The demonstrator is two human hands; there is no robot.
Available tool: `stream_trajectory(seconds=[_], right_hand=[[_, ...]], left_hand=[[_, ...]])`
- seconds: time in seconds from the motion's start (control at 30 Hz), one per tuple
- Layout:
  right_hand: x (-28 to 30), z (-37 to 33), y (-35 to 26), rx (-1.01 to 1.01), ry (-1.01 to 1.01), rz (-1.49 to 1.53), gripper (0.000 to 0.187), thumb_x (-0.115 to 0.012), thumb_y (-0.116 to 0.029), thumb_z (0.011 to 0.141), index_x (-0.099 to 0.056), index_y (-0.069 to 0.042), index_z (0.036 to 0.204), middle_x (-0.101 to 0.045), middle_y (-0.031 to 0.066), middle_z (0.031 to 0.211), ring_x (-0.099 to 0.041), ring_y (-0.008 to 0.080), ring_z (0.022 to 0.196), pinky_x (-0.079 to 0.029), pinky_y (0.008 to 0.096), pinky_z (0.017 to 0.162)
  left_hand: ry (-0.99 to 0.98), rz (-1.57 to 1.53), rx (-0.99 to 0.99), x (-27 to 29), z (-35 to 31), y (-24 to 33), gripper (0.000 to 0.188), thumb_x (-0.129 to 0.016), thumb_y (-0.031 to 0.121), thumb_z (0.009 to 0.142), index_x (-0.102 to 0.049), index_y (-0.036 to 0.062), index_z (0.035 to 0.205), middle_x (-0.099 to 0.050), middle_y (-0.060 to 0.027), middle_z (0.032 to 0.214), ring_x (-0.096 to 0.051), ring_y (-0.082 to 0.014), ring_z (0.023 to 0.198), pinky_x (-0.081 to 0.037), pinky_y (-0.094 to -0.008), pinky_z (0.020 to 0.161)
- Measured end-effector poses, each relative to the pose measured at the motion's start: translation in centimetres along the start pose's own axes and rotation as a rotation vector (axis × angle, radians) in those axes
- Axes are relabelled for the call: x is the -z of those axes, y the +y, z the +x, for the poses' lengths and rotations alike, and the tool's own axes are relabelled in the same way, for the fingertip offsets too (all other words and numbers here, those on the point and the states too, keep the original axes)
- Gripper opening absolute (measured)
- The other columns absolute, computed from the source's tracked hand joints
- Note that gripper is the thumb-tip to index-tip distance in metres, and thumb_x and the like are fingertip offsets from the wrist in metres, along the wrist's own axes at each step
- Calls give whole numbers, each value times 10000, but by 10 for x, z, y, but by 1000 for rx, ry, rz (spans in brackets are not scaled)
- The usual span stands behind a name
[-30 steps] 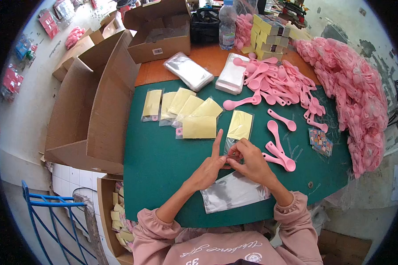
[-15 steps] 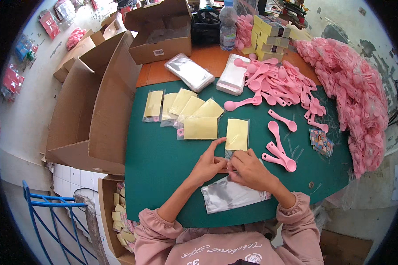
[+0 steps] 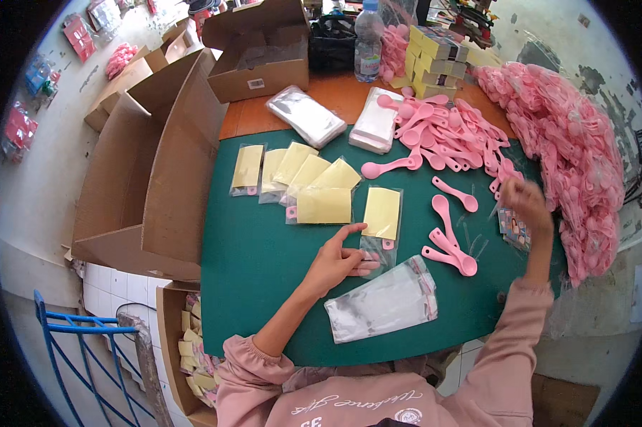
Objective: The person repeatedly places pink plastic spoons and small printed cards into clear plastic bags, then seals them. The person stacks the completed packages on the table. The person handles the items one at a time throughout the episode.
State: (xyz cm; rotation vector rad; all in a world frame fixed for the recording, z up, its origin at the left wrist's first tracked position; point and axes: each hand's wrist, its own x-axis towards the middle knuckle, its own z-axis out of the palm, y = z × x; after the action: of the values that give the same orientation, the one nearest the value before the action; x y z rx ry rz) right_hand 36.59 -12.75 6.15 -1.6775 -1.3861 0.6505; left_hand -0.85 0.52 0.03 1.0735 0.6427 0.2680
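My left hand [image 3: 341, 257] grips a clear plastic bag [image 3: 388, 260], some fingers showing through the film and the index finger reaching up to its yellow card [image 3: 382, 212]. The end of a pink handle shows below that card. My right hand [image 3: 527, 205] is raised at the right, over small printed cards [image 3: 512, 229] and near the pile of pink spoons [image 3: 449, 135]. Motion smears its fingers, so their grip is unclear. A thin clear strip shows just left of it. Flat empty clear bags [image 3: 381, 302] lie close to me.
Filled bags with yellow cards [image 3: 324, 206] lie at the left. Loose pink measuring spoons [image 3: 450, 255] rest mid-right. Two stacks of clear bags [image 3: 305, 117], a water bottle [image 3: 367, 43] and yellow card bundles [image 3: 435, 60] stand behind. Cardboard boxes [image 3: 175, 171] border the left; bagged spoons [image 3: 563, 156] the right.
My right hand has left the bag's lower end and swung right and away, toward the printed cards. My left hand stays on the bag, whose lower part now shows.
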Motion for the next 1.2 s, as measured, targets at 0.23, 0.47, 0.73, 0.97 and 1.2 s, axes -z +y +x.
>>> stream_trajectory(seconds=[0.23, 0.47, 0.73, 0.97, 1.2], right_hand=[[-31, -7, -12, 127, 322, -636, 392, -518, 45, 660, -469, 8, 1047, -489, 114, 911, -509, 203, 811, -425, 294, 685], [-192, -33, -75, 243, -38, -487, 363, -689, -76, 648, -503, -55, 959, -426, 150, 946, -506, 275, 798, -433, 334, 697], [-198, -37, -54, 235, 26, -187, 184, -622, 19, 707, -542, -25, 866, -430, 120, 907, -541, 215, 739, -467, 294, 626], [-189, -34, -52, 14, -94, 190, 147, -622, -15, 754, -534, 17, 867, -436, 75, 923, -527, 117, 753, -470, 254, 630], [-191, -35, -38, -300, -129, 479, 91, -562, -48, 827, -515, 30, 836, -583, 76, 791, -588, 106, 712, -492, 203, 610]], left_hand=[[-88, -3, -9, 1, 4, -4, 334, -461, 72, 884, -436, 41, 1216, -603, -130, 1017, -594, -151, 920, -494, -240, 760], [-144, -117, -88, -2, -2, 0, 292, -482, 107, 882, -498, 22, 1161, -601, -94, 1027, -574, -97, 905, -479, -216, 784], [-11, 361, -217, -3, -5, 8, 216, -522, 23, 828, -528, 43, 1044, -597, -63, 944, -586, -123, 868, -501, -237, 713], [143, 687, -418, -7, 0, 0, 146, -633, 92, 765, -571, 2, 862, -558, -73, 801, -601, -166, 730, -506, -262, 601], [206, 632, -321, -9, 1, -5, 166, -643, 122, 774, -577, -22, 822, -585, -70, 771, -599, -143, 687, -506, -252, 597]])
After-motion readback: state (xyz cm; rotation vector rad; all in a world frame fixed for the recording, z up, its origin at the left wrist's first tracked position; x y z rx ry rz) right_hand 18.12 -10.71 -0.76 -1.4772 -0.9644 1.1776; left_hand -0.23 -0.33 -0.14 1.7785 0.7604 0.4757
